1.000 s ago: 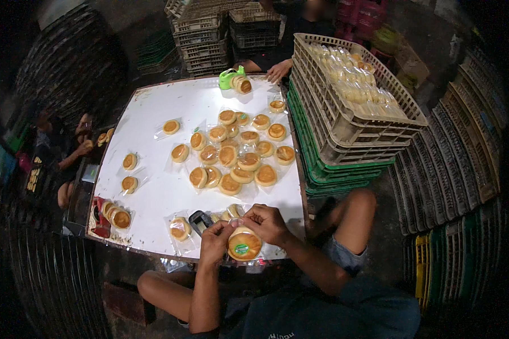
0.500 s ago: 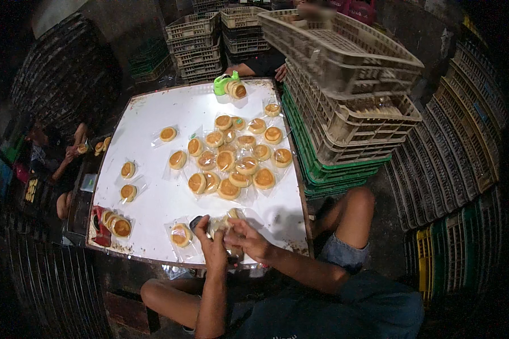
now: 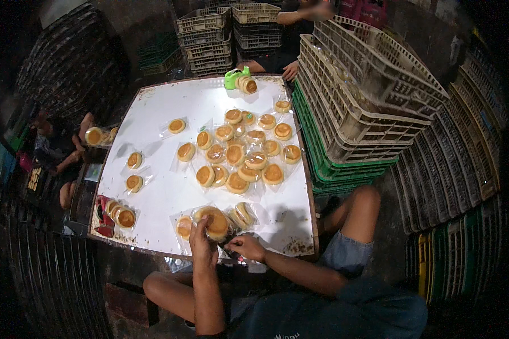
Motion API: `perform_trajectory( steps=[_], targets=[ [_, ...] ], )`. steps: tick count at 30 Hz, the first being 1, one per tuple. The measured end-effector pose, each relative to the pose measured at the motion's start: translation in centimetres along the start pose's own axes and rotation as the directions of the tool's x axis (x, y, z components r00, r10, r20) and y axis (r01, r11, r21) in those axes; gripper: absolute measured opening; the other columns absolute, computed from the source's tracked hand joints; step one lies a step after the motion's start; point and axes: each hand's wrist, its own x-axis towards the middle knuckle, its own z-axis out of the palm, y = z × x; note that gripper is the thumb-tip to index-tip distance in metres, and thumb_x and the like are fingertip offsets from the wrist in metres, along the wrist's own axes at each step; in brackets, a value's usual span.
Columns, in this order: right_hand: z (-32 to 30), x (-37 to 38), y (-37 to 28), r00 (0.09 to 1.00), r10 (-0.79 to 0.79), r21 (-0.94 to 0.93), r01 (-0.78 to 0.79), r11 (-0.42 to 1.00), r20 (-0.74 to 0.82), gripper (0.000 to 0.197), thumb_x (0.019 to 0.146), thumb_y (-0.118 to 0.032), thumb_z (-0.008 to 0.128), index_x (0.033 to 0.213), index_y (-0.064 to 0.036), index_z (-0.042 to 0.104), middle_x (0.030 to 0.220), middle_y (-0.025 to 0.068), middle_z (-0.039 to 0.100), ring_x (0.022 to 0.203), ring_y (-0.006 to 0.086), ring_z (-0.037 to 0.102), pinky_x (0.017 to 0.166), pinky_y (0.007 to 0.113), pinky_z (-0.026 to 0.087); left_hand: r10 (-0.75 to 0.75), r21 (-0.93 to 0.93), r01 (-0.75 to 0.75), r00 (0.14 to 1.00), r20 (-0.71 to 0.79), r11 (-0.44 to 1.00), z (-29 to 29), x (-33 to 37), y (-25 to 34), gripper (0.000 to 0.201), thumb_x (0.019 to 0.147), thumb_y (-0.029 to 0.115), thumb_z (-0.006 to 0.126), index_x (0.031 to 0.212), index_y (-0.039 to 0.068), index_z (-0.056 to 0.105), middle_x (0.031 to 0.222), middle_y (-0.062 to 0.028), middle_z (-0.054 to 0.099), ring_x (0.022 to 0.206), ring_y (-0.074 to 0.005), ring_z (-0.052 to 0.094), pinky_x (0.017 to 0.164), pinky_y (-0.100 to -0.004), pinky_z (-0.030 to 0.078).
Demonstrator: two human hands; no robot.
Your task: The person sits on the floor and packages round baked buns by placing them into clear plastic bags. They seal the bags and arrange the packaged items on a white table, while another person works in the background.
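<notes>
My left hand (image 3: 202,240) is closed on a round golden-brown bun (image 3: 216,223) in clear plastic, held just above the table's near edge. My right hand (image 3: 247,248) is beside it with fingertips pinched together near the wrapper's lower side; what they grip is too small to make out. One wrapped bun (image 3: 183,227) lies left of the held one, partly covered by it. To its right lie wrapped buns tipped on edge (image 3: 242,214). Farther in, several wrapped buns (image 3: 235,152) are heaped on the white table (image 3: 152,209).
A red tape dispenser (image 3: 103,217) stands at the near left corner with buns against it, a green one (image 3: 230,81) at the far edge. Stacked crates (image 3: 350,118) rise along the right side. One co-worker's hand (image 3: 321,11) is by the top crate; another person (image 3: 68,152) sits left.
The bun in my left hand now shows its browned top, and my right hand has drawn down and away from it. The top crate, previously raised, has come down onto the stack.
</notes>
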Motion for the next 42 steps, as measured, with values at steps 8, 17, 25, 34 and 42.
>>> perform_trajectory(
  steps=[8,17,25,34,42],
  targets=[
    [-1.5,-3.4,-3.2,0.955,-0.265,-0.198,0.288,0.937,0.134,0.030,0.088,-0.031,0.069,0.079,-0.0035,0.065,0.077,0.0121,0.062,0.071,0.0240,0.060,0.066,0.040,0.047,-0.004,0.083,0.001,0.999,0.033,0.997,-0.7,-0.7,1.0,0.039,0.095,0.017,0.062,0.127,-0.003,0.051,0.116,-0.0136,0.062,0.109,-0.0249,0.060,0.095,-0.0390,0.050],
    [-8.6,-4.0,-10.4,0.993,-0.117,-0.366,0.109,0.924,0.000,0.025,0.090,-0.025,0.069,0.087,-0.0007,0.066,0.078,0.0081,0.067,0.073,0.0184,0.061,0.068,0.034,0.049,-0.130,0.311,0.048,0.959,0.252,0.949,-0.6,-0.8,-0.5,0.052,0.082,0.000,0.061,0.132,0.000,0.047,0.120,-0.0111,0.060,0.109,-0.0220,0.060,0.096,-0.0344,0.048],
    [-11.0,-4.5,-17.2,0.992,-0.027,-0.387,0.074,0.919,0.126,0.036,0.082,-0.034,0.079,0.081,-0.0011,0.065,0.075,0.0016,0.062,0.073,0.0087,0.055,0.069,0.026,0.045,-0.307,0.467,0.082,0.848,0.431,0.880,0.6,-1.4,-2.4,0.054,0.083,-0.001,0.058,0.136,0.003,0.047,0.118,-0.0051,0.058,0.111,-0.0157,0.054,0.096,-0.0289,0.042],
    [-10.8,-4.7,-12.8,0.744,-0.668,-0.501,0.586,0.636,0.022,0.060,0.069,-0.027,0.088,0.115,-0.0039,0.058,0.096,0.0084,0.066,0.098,0.0256,0.062,0.084,0.037,0.050,-0.337,0.261,0.298,0.934,0.119,0.918,-1.7,0.5,-2.9,0.049,0.097,0.033,0.058,0.133,0.000,0.050,0.117,-0.0105,0.061,0.103,-0.0173,0.059,0.087,-0.0342,0.052],
    [-10.7,1.1,-3.3,0.737,-0.543,-0.644,0.195,0.740,-0.402,0.062,0.083,-0.030,0.072,0.133,-0.0026,0.047,0.112,0.0229,0.061,0.106,0.0405,0.058,0.094,0.049,0.045,0.642,0.933,0.312,0.683,-0.350,0.176,-12.9,9.6,-3.6,0.086,0.077,0.049,0.074,0.137,-0.004,0.044,0.130,-0.0249,0.053,0.121,-0.0334,0.053,0.099,-0.0467,0.043]
  ],
)
